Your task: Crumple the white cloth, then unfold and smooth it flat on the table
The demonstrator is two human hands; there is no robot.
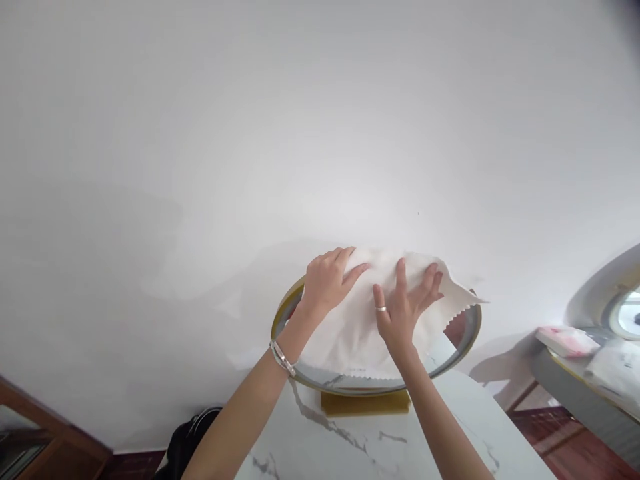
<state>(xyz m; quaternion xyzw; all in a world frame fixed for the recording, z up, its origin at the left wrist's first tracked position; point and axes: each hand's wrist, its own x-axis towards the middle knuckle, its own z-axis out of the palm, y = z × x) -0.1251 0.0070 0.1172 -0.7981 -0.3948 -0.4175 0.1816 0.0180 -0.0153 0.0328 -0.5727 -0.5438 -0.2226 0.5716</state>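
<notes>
A white cloth (345, 333) with a zigzag-cut edge hangs over the upper part of a round mirror (467, 340) with a gold rim. The mirror stands upright on a gold base (365, 404). At the upper left of the rim, my left hand (327, 277) has its fingers curled over the top, with the thumb in front, pinching the cloth against the edge. My right hand (405, 307) lies spread on the front of the cloth, fingertips pressing into it. To its right, a corner of the cloth sticks out past the rim.
The mirror stands on a white marble-patterned tabletop (320, 453) close to a plain white wall (300, 133). Rightward, a grey surface holds a pink and white packet (567, 340) and another round mirror (630, 313). A black item (187, 443) and wooden furniture (65, 440) are at lower left.
</notes>
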